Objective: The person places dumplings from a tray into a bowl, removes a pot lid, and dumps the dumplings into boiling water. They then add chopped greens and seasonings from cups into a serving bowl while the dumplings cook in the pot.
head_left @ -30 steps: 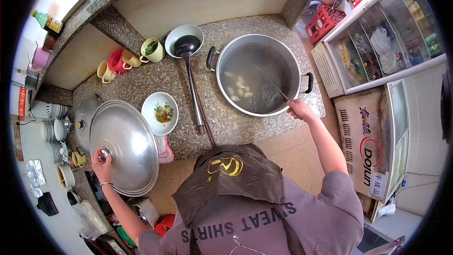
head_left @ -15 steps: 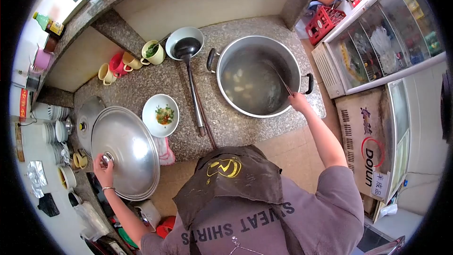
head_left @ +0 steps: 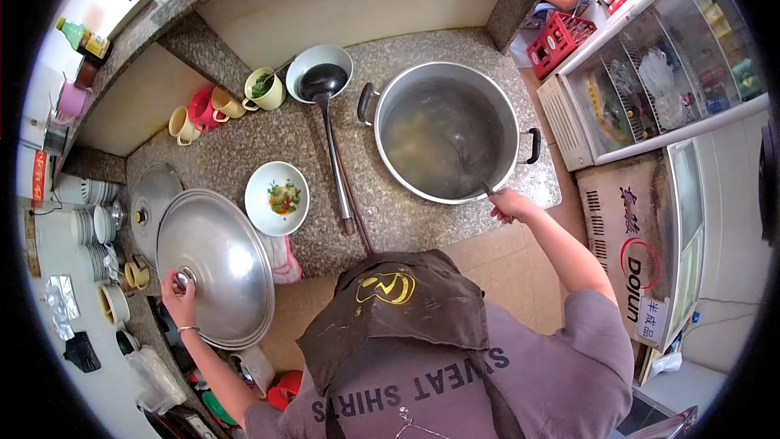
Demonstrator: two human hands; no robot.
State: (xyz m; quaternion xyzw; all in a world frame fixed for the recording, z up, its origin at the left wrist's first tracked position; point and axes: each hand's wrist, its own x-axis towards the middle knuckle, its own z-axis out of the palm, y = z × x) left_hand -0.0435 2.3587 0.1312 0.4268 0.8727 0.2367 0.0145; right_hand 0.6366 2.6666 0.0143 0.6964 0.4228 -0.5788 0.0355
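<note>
My left hand (head_left: 177, 299) is closed around the knob of a large metal lid (head_left: 231, 244), which stands tilted at the counter's left side. At the near right rim of a big two-handled metal pot (head_left: 497, 99), my right hand (head_left: 512, 205) grips thin dark chopsticks (head_left: 487, 187). Only a short length of them shows; their tips are hidden. Cloudy liquid fills the pot, with blurred pale pieces in its left half. Left of the pot lies a long-handled ladle (head_left: 329, 142), its dark head in a white bowl (head_left: 343, 73). Another white bowl (head_left: 257, 193) holds chopped greens and red-orange seasoning.
A cup with green leaves (head_left: 274, 100) and several yellow and red mugs (head_left: 203, 106) line the back wall. A smaller lid (head_left: 158, 191) lies behind the large one. Stacked plates (head_left: 84, 228) stand far left. A glass-door fridge (head_left: 642, 81) and red crate (head_left: 556, 41) are right; another person sits beyond.
My right hand has moved down and slightly left, outside the pot's rim, and less of the chopsticks shows. The pale pieces look more blurred. My left hand stays on the lid knob.
</note>
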